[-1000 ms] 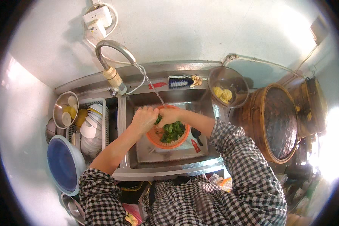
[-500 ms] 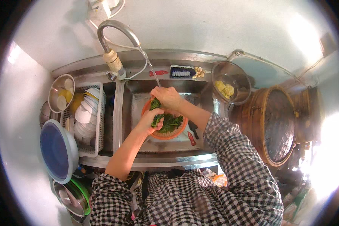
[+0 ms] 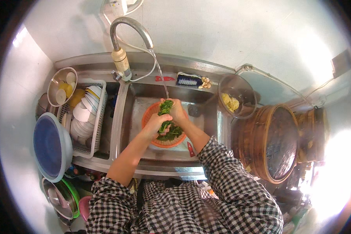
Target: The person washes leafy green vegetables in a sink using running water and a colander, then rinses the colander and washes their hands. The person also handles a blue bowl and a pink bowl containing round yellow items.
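Above the round orange plastic basket [image 3: 146, 118], left hand [image 3: 156, 122] and right hand [image 3: 177, 110] clasp green leafy vegetables [image 3: 165, 107], which clear falling water [image 3: 159, 70] could dislodge.

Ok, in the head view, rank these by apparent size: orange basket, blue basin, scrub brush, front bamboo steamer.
1. Front bamboo steamer
2. Blue basin
3. Orange basket, partly hidden
4. Scrub brush

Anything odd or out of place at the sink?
Mildly odd: a small red item on the sink floor, beside the orange basket and apart from the leafy greens. Can't tell what it is, or whether it's loose or stuck on. No damage stands out.
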The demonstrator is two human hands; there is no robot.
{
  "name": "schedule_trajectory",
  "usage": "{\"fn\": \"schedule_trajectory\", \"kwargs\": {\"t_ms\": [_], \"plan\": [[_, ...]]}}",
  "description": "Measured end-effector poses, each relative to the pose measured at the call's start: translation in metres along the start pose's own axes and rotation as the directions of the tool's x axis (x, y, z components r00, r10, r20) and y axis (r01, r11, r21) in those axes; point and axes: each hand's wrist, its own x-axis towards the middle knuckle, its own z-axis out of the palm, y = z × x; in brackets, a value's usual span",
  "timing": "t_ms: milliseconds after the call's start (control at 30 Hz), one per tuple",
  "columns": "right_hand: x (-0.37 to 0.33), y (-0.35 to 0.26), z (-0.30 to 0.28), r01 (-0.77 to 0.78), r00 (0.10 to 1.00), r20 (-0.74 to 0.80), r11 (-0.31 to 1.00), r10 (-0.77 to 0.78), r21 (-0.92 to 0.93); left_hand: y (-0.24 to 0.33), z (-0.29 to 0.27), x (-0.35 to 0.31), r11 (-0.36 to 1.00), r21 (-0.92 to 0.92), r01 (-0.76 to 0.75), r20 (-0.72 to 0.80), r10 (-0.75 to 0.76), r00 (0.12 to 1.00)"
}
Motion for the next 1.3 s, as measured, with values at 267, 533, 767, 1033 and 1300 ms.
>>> {"fn": "schedule_trajectory", "kwargs": {"t_ms": [267, 533, 767, 1033, 1300], "plan": [[-0.020, -0.001, 0.002, -0.111, 0.991, -0.017, 0.902, 0.130, 0.417, -0.014, 0.008, 0.000, 0.768, 0.556, -0.318, -0.122, 0.454, 0.883], [-0.023, 0.049, -0.009, -0.385, 0.851, -0.108, 0.752, 0.513, 0.535, -0.031, 0.007, 0.002, 0.763, 0.573, -0.297, -0.248, 0.508, 0.825], [-0.038, 0.019, 0.001, -0.312, 0.881, -0.179, 0.821, 0.439, 0.479, -0.051, 0.000, 0.012, 0.892, 0.087, -0.444, -0.220, 0.451, 0.865], [-0.071, -0.009, -0.001, -0.149, 0.989, 0.117, 0.722, 0.095, 0.675, -0.060, 0.008, 0.014, 0.713, 0.570, -0.408, -0.171, 0.588, 0.790], [-0.080, -0.039, -0.004, -0.280, 0.956, 0.170, 0.914, 0.238, 0.293, -0.051, 0.030, -0.005, 0.821, 0.476, -0.316, -0.082, 0.400, 0.913]]}}
